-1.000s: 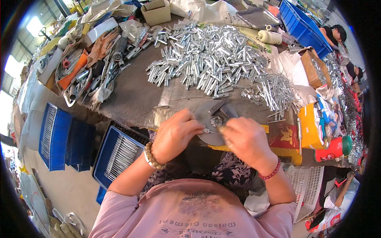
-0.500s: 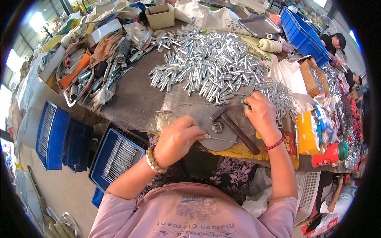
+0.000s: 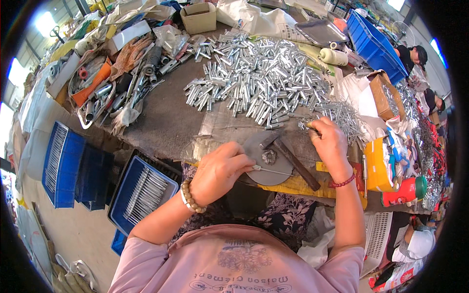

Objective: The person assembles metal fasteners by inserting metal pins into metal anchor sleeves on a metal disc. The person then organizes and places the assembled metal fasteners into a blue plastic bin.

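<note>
My left hand pinches one end of a thin metal rod, which points right over a round grey plate. A small lumpy metal piece sits on that plate. Beside it lies a hammer, its dark handle slanting toward me. At the near edge of a heap of thin metal pins, my right hand has its fingers closed; what they hold, if anything, is too small to make out. Something yellowish covers a fingertip there. Beyond both hands spreads a large pile of short silvery metal tubes.
Blue bins of finished-looking metal rods stand low at my left. Tools and an orange funnel-shaped piece clutter the table's left. On the right are a yellow box, a red jar with a green lid and a blue crate. Other people sit farther right.
My right hand has shifted slightly right and toward me along the edge of the pin heap. The left hand stays almost still with the rod.
</note>
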`<state>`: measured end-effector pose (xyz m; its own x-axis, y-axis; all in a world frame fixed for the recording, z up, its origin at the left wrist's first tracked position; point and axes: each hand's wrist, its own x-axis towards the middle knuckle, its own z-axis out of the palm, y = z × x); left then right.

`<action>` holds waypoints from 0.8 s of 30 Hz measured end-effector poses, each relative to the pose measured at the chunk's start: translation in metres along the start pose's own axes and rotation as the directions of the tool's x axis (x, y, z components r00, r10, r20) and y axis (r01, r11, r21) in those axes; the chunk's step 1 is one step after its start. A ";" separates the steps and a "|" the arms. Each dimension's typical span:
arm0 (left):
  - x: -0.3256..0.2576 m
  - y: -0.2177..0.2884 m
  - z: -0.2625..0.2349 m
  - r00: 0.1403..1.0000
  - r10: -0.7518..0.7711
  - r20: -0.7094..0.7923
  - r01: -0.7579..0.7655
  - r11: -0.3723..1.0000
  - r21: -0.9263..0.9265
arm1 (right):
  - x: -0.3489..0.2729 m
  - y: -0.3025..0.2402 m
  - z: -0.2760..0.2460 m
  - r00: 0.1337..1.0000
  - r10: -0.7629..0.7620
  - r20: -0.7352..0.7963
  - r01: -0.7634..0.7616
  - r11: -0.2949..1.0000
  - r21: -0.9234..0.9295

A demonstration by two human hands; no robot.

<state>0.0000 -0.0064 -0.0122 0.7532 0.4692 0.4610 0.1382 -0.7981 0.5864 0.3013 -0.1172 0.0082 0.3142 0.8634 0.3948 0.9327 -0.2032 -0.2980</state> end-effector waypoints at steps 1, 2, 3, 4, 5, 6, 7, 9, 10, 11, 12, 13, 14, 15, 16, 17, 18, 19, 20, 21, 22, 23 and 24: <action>0.000 0.000 0.000 1.000 0.000 0.001 0.000 1.000 0.008 | 0.002 -0.001 0.000 1.000 -0.001 -0.001 0.001 1.000 0.001; 0.000 0.000 0.000 1.000 0.000 0.002 -0.001 1.000 0.016 | 0.004 -0.003 0.001 1.000 0.002 0.021 -0.003 1.000 0.021; 0.000 0.001 0.000 1.000 0.001 0.002 -0.001 1.000 0.017 | 0.006 -0.004 0.002 0.999 0.005 0.043 -0.007 0.999 0.040; 0.000 0.001 0.000 1.000 -0.001 0.001 0.001 1.000 0.012 | 0.007 -0.004 0.002 0.999 0.004 0.042 -0.006 0.999 0.040; 0.000 0.001 0.000 1.000 -0.003 0.001 0.003 1.000 0.007 | 0.007 -0.004 0.004 0.999 -0.012 0.047 0.011 1.000 0.022; 0.000 0.001 0.000 1.000 -0.003 0.001 0.003 1.000 0.007 | 0.008 -0.004 0.006 0.998 -0.029 0.053 0.028 1.000 0.004; -0.001 0.001 0.001 1.000 -0.002 0.000 0.002 1.000 0.009 | 0.008 -0.003 0.008 0.998 -0.029 0.053 0.028 1.000 0.005; -0.001 0.001 0.001 1.000 -0.002 -0.001 0.002 1.000 0.010 | 0.009 0.000 0.012 0.997 -0.053 0.062 0.055 0.998 -0.027; -0.001 0.001 0.001 1.000 0.000 -0.006 0.000 1.000 0.007 | 0.009 0.000 0.012 0.997 -0.052 0.062 0.054 0.998 -0.027; -0.001 0.001 0.001 1.000 0.003 -0.011 -0.003 1.000 0.004 | 0.010 0.000 0.012 0.996 -0.075 0.053 0.077 0.997 -0.019; -0.001 0.001 0.000 1.000 0.001 -0.012 -0.001 1.000 0.004 | 0.011 -0.001 0.013 0.994 -0.101 0.044 0.101 0.995 -0.010; -0.001 0.001 0.000 1.000 0.004 -0.013 -0.004 1.000 0.015 | 0.010 -0.001 0.011 0.994 -0.102 0.046 0.102 0.995 -0.010; 0.000 0.001 0.000 1.000 0.006 -0.013 -0.006 1.000 0.026 | 0.009 -0.002 0.008 0.996 -0.067 0.053 0.067 0.998 0.006; -0.001 0.000 0.001 1.000 0.003 -0.015 -0.003 1.000 0.025 | 0.007 -0.003 0.006 0.997 -0.033 0.062 0.032 0.999 0.023; -0.001 0.000 0.001 1.000 0.004 -0.014 -0.004 1.000 0.017 | 0.005 -0.003 0.005 0.997 -0.035 0.066 0.033 0.999 0.024; -0.001 -0.001 0.001 1.000 0.006 -0.013 -0.006 1.000 0.009 | 0.004 -0.002 0.003 0.997 0.036 0.075 -0.043 0.994 0.101; -0.001 -0.001 0.001 1.000 0.004 -0.013 -0.004 1.000 0.007 | 0.001 -0.002 0.002 0.990 0.108 0.089 -0.122 0.977 0.175; -0.001 -0.001 0.002 1.000 0.007 -0.014 -0.007 1.000 0.004 | -0.003 0.000 0.001 0.990 0.109 0.092 -0.124 0.977 0.174; -0.001 -0.001 0.002 1.000 0.010 -0.015 -0.010 1.000 0.001 | -0.008 0.001 0.000 0.991 0.084 0.107 -0.102 0.980 0.169; -0.001 -0.001 0.002 1.000 0.009 -0.014 -0.009 1.000 -0.001 | -0.010 0.001 0.000 0.991 0.060 0.122 -0.080 0.983 0.166; -0.001 -0.001 0.001 1.000 0.008 -0.009 -0.008 1.000 0.006 | -0.012 0.000 -0.002 0.990 0.062 0.124 -0.082 0.983 0.166; -0.001 -0.001 0.001 1.000 0.006 -0.004 -0.006 1.000 0.013 | -0.012 -0.004 -0.004 0.991 0.041 0.127 -0.056 0.992 0.116; -0.001 -0.001 0.001 1.000 0.006 -0.003 -0.006 1.000 0.012 | -0.013 -0.006 -0.007 0.991 0.019 0.130 -0.028 0.997 0.065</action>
<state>-0.0002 -0.0062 -0.0143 0.7520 0.4655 0.4668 0.1410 -0.8053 0.5759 0.2927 -0.1301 0.0112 0.3066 0.9120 0.2724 0.9100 -0.1969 -0.3649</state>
